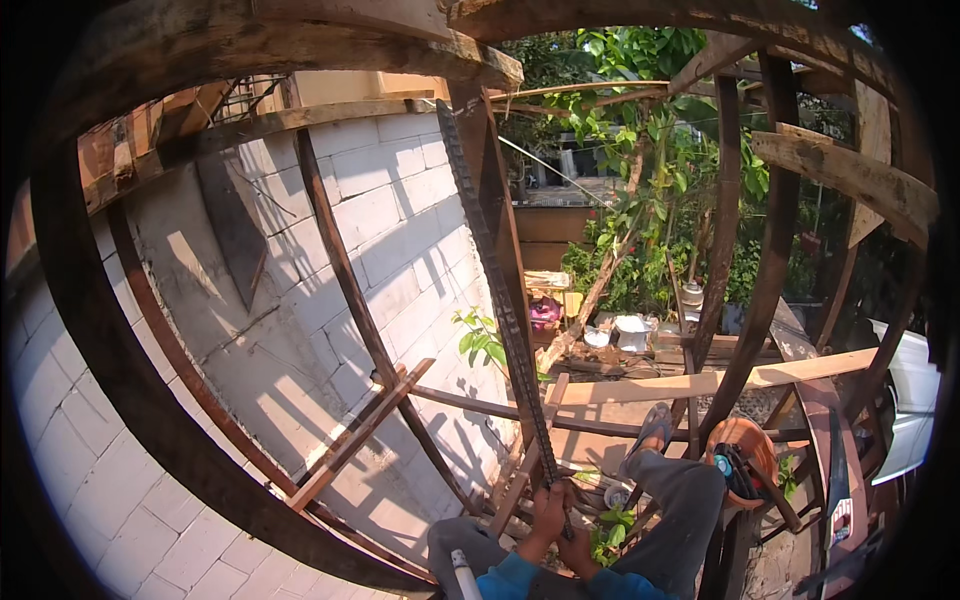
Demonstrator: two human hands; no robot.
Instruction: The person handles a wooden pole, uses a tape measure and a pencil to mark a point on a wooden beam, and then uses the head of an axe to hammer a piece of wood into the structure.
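A long, dark, ribbed bar (pixel 497 270) slants up from my lap toward the top of the wooden frame. My left hand (pixel 545 510) is closed around its lower part. Just below, my right hand (pixel 577 550) is closed at the bar's bottom end, which shows between the two hands. Close behind the bar stands a thick brown post (pixel 505 215). My fingers partly hide one another. A white tube-like thing (pixel 463 575) juts up beside my left sleeve.
Wooden beams (pixel 300 45) cross overhead, and dark posts rise on both sides. A white block wall (pixel 390 190) stands at left. On the right hangs an orange bucket (pixel 755 440) holding tools. My sandalled foot (pixel 655 430) rests near a crosswise rail (pixel 600 427). Plants (pixel 640 250) grow beyond.
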